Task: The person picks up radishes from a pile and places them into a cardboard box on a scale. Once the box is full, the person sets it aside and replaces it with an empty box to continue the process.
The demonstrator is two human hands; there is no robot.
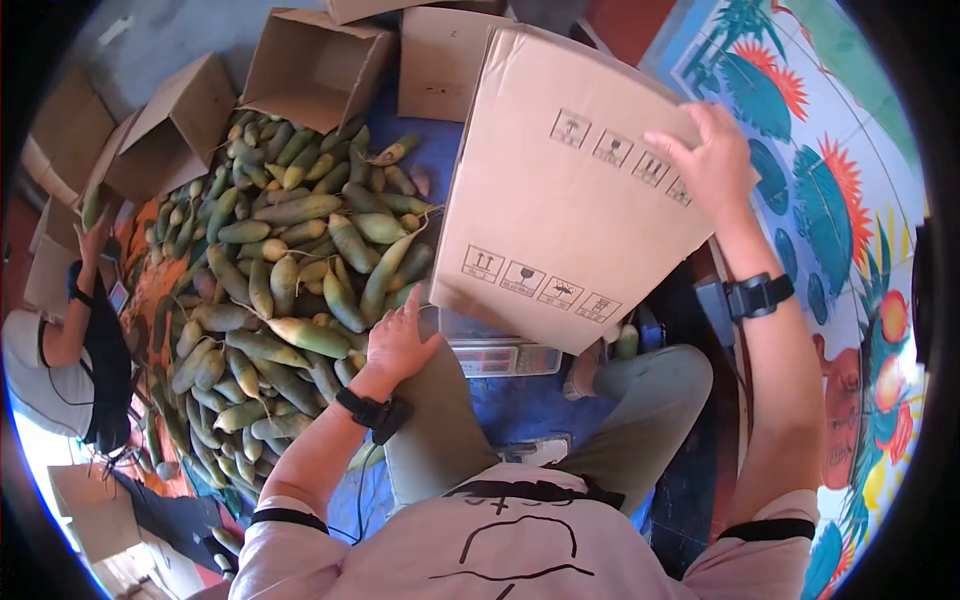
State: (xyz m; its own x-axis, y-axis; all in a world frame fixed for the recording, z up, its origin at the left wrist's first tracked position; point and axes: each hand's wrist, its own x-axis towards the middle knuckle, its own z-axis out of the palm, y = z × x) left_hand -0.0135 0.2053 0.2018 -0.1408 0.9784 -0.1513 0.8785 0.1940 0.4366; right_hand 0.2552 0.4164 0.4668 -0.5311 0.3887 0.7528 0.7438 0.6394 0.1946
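Note:
A large closed cardboard box (570, 215) with printed handling symbols stands tilted in front of me, its lower end over a weighing scale (500, 358). My right hand (712, 160) holds the box at its upper right corner, thumb on the printed face and fingers along the edge. Beside the lower left corner is my left hand (400, 345), fingers apart and nothing in it, index finger pointing toward the box. Left of that hand lies a big heap of green radishes (300, 250), some close to its fingertips. Both wrists carry dark straps with small devices.
Open cardboard boxes (318, 75) line the far side of the heap. At the left, another person (60, 350) holds a green radish (92, 208). A painted wall (800, 150) runs along my right. Blue sheeting (530, 400) covers the floor by my legs.

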